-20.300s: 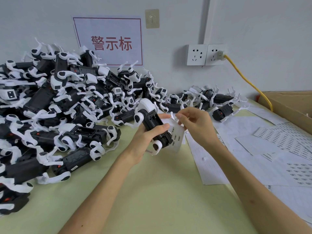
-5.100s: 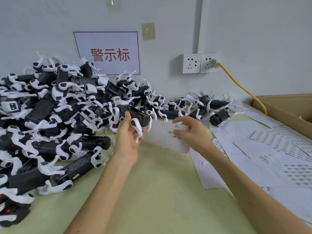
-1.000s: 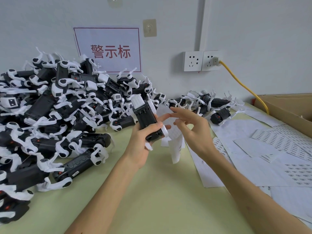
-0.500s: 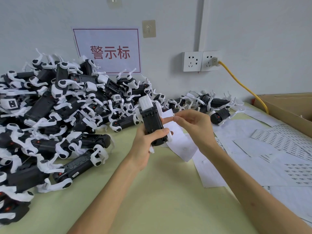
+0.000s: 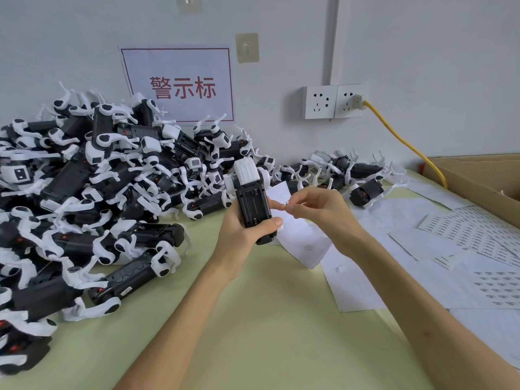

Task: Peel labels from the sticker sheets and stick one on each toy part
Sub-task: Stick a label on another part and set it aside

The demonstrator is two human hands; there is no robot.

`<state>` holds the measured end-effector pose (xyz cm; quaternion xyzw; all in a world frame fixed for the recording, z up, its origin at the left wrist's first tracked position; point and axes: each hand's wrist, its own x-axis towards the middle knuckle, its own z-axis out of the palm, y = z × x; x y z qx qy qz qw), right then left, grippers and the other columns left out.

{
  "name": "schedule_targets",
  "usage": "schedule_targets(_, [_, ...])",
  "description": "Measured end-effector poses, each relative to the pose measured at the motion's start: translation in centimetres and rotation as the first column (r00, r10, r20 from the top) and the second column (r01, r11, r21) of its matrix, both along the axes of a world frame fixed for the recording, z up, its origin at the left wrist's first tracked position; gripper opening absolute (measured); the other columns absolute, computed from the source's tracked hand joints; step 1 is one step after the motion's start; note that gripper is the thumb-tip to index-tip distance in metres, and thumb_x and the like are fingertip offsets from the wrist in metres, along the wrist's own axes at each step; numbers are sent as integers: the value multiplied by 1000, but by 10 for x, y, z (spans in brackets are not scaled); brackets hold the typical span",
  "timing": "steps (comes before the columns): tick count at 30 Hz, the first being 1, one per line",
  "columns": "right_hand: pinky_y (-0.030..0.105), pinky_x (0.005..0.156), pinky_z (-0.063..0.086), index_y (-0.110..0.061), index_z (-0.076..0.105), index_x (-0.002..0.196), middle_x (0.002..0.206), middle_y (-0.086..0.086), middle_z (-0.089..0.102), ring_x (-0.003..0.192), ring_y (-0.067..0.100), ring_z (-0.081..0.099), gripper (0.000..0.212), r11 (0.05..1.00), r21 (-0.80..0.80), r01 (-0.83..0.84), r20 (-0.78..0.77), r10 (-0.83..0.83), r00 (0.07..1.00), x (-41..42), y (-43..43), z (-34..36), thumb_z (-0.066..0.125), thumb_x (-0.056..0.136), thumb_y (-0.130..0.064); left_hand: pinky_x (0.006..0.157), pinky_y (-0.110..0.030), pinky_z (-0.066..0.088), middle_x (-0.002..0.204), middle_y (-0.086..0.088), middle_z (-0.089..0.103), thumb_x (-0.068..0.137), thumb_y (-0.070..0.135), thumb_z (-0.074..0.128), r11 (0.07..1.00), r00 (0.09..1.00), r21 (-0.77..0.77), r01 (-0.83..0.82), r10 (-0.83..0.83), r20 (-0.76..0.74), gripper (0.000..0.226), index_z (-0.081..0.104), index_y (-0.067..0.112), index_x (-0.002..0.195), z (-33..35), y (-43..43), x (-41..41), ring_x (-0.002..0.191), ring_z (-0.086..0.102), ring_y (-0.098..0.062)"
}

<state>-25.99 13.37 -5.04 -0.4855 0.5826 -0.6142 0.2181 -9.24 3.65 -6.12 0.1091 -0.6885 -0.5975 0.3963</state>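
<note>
The right hand (image 5: 320,212), on the sticker sheet (image 5: 301,237) a moment ago, now pinches what looks like a peeled label (image 5: 287,203) beside the toy part (image 5: 253,209) gripped upright in the left hand (image 5: 242,235), ready for sticking.

Wall (image 5: 422,66): plain grey-white, evenly lit.
Sign (image 5: 180,85): white paper, red border, red Chinese characters, stuck on the wall.
Hook (image 5: 247,48): clear, adhesive, just right of the sign's top.
Conduit (image 5: 334,38): white, runs down to the sockets.
Sockets (image 5: 334,102): two, white, side by side; yellow cable (image 5: 405,142) plugged into the right one.
Table (image 5: 267,333): pale green top, against the wall.
</note>
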Motion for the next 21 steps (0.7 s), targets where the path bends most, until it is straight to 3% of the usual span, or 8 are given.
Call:
schedule_targets(3, [16,68,46,-9,71,79,75,-4,68,73,13,61,10,1000,-14,19,-19,-20,1000,1,-1,0,77,86,-7,67,-19,54,101,1,78,74,21,76,1000,1000,2,-28,28,13,27,72,46,82,2,2,-2,80,67,-7])
schedule_targets(5, [19,68,45,-9,71,79,75,-2,68,74,15,61,10,998,-41,38,-25,-39,999,3,-2,-1,75,87,-5,67,-17,51,96,7,78,77,27,75,998,998,33,-53,52,34,22,73,48,81,1,2,-5,79,67,-2])
schedule_targets(7, [19,67,47,-10,70,79,75,-2,69,70,14,61,12,994,-84,66,-22,-68,997,6,-3,-2,74,88,-4,72,-24,46,98,10,78,82,37,74,989,994,112,-101,95,54,11,74,40,92,2,3,-6,84,66,-3])
schedule_targets(10, [20,71,51,-13,69,89,83,-2,73,74,13,65,8,992,-117,53,-4,-54,999,11,-3,-3,73,89,-7,76,-32,39,103,-2,73,90,51,63,912,998,405,-63,69,1,50,66,12,120,2,-2,-7,84,66,-15])
schedule_targets(13, [28,89,55,-28,57,125,109,-3,72,100,15,69,53,999,-36,-33,-34,32,999,17,-3,-5,80,77,-36,69,-29,25,105,-8,66,103,59,38,801,994,588,107,-80,-72,57,63,13,127,6,-5,-4,80,58,-16])
schedule_targets(15, [32,96,53,-35,44,138,117,-7,67,109,10,66,79,999,14,-34,-95,35,995,22,-6,-9,85,71,-40,78,-28,35,108,-10,68,106,56,31,799,982,572,188,-147,-118,63,60,8,135,5,-5,-4,92,60,-17])
schedule_targets(17, [30,95,51,-34,37,144,120,-9,63,107,2,65,90,999,20,26,-140,-23,990,25,-10,-13,90,72,-33,89,-32,45,114,-8,70,106,54,29,846,979,492,206,-177,-106,62,59,9,138,4,-4,-5,102,64,-16])
schedule_targets(21, [25,91,52,-32,38,142,116,-8,66,102,2,68,80,990,-82,118,-49,-122,991,22,-11,-14,87,80,-20,93,-36,47,126,-5,65,99,51,48,879,969,407,248,-228,-98,47,62,18,130,4,0,-6,114,58,-15])
